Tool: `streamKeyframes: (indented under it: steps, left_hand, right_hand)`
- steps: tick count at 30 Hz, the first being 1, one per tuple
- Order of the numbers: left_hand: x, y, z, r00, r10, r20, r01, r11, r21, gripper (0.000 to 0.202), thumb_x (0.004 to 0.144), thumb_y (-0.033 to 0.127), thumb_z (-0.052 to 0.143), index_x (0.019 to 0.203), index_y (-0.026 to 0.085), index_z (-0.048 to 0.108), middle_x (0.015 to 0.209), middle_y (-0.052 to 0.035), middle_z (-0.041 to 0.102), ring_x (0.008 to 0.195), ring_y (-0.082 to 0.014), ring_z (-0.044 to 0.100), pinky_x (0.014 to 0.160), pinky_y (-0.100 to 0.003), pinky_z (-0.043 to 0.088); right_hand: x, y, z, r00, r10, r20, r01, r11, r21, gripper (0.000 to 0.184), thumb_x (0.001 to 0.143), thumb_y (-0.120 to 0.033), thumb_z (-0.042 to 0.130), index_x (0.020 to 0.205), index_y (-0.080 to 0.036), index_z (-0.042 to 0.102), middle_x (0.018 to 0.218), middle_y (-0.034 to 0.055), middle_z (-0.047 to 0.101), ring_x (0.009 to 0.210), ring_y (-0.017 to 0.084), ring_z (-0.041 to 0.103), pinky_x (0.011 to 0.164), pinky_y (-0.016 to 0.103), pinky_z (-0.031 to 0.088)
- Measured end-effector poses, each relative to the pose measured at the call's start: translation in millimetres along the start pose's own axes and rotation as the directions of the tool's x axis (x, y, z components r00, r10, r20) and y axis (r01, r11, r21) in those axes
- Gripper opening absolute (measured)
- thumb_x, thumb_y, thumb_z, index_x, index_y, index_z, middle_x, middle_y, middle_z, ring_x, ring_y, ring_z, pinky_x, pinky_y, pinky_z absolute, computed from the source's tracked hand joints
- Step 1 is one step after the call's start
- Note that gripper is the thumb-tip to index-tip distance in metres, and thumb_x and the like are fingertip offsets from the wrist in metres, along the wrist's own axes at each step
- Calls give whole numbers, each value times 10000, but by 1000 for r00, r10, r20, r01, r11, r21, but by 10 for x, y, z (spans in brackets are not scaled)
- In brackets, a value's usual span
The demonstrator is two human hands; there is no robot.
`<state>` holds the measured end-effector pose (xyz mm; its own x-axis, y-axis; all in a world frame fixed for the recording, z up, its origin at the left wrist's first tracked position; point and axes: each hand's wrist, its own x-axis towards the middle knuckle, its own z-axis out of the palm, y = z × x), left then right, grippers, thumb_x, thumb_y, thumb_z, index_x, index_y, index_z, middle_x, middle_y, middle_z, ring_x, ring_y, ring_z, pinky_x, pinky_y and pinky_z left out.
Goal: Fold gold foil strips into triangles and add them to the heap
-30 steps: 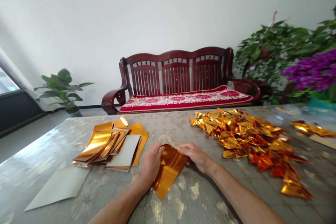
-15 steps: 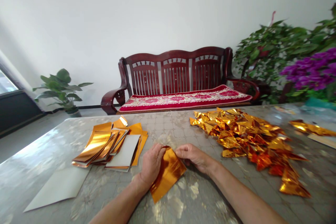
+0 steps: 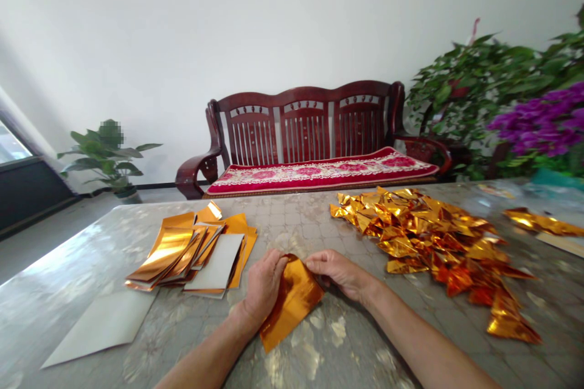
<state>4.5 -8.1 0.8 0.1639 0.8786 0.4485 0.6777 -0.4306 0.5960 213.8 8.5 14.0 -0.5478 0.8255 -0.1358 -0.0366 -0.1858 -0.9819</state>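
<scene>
A sheet of gold foil paper (image 3: pixel 294 304) slants across the middle of the table, between my two hands. My left hand (image 3: pixel 265 282) is closed on its upper left edge, with the fingers near the top corner. My right hand (image 3: pixel 335 270) pinches the upper right edge between thumb and fingers. The paper's shiny gold side faces me, and its lower corner points down toward the table. Left of my hands lies a loose stack of gold foil papers (image 3: pixel 176 249), some turned to their pale backs. To the right spreads a heap of folded gold foil pieces (image 3: pixel 420 231).
A single pale sheet (image 3: pixel 100 325) lies on the patterned table (image 3: pixel 182 352) at the front left. Clear plastic (image 3: pixel 495 197) and more gold foil (image 3: pixel 545 223) sit at the far right. Behind the table stands a dark red wooden bench (image 3: pixel 301 127), with plants at both sides.
Both hands keep almost the same place and hold. The light on the foil paper has shifted slightly, as though its surface bends a little differently.
</scene>
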Motion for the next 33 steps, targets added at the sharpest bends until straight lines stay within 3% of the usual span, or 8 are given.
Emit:
streamKeyframes:
  steps: [5, 8, 12, 17, 21, 25, 28, 33]
  left_hand:
    - [-5, -8, 3, 1000, 6, -9, -6, 1000, -18, 317, 980, 344, 404, 852, 214, 662, 787, -16, 654, 735, -159, 598, 690, -251, 446]
    - [-2, -15, 6, 1000, -13, -1, 13, 1000, -18, 277, 971, 338, 423, 888, 219, 660, 823, -20, 674, 786, -170, 627, 726, -261, 464]
    - [3, -16, -10, 1000, -28, 12, 28, 998, -48, 221, 940, 286, 479, 1095, 243, 631, 1010, -26, 702, 937, -184, 652, 833, -284, 483]
    - [-6, -17, -10, 999, 2, 34, -1, 1000, -31, 217, 908, 291, 543, 1084, 260, 666, 1008, -25, 696, 917, -181, 653, 825, -277, 492]
    - [34, -58, -27, 1000, 11, -27, -13, 997, -76, 178, 907, 309, 539, 911, 230, 699, 851, -16, 685, 778, -153, 623, 737, -245, 475]
    - [162, -179, -149, 975, -63, -211, 32, 989, -148, 225, 889, 366, 541, 800, 200, 664, 755, -7, 648, 704, -149, 578, 688, -245, 451]
    - [243, -269, -245, 950, -233, -207, 191, 960, -206, 269, 885, 423, 516, 839, 191, 644, 732, -2, 637, 630, -150, 561, 638, -255, 437]
    - [171, -190, -268, 963, -255, 92, 253, 967, 28, 366, 903, 439, 489, 1166, 219, 615, 1002, -52, 693, 776, -185, 636, 742, -295, 453]
  right_hand:
    - [9, 14, 48, 1000, 2, -1, -2, 999, -47, 415, 745, -562, 725, 721, -149, 692, 562, -45, 527, 481, 64, 305, 468, 223, 176]
    - [50, 57, 124, 988, -43, -147, 20, 988, -152, 377, 777, -535, 671, 711, -164, 667, 563, -38, 544, 489, 84, 359, 480, 223, 225]
    - [96, 98, 196, 839, -348, -418, 37, 804, -594, 248, 843, -361, 549, 673, -202, 634, 646, 11, 637, 638, 166, 550, 592, 255, 340]
    - [83, 93, 80, 688, -467, -556, -137, 668, -731, 238, 907, -313, 427, 869, -252, 654, 779, 43, 701, 743, 212, 629, 655, 282, 362]
    - [104, 106, -150, 628, -465, -624, -138, 722, -678, 293, 922, -403, 405, 917, -246, 652, 841, 56, 708, 821, 237, 644, 711, 306, 406]
    - [124, 123, -367, 488, -503, -714, 44, 831, -555, 307, 860, -423, 450, 938, -202, 648, 952, 92, 717, 925, 259, 639, 814, 349, 462]
    - [129, 153, -435, 495, -453, -742, 126, 882, -454, 297, 812, -428, 517, 928, -198, 665, 914, 91, 722, 880, 268, 654, 791, 359, 485]
    - [163, 243, -438, 565, -423, -708, 140, 895, -423, 418, 774, -388, 536, 1108, -171, 660, 825, 64, 715, 753, 245, 647, 657, 336, 487]
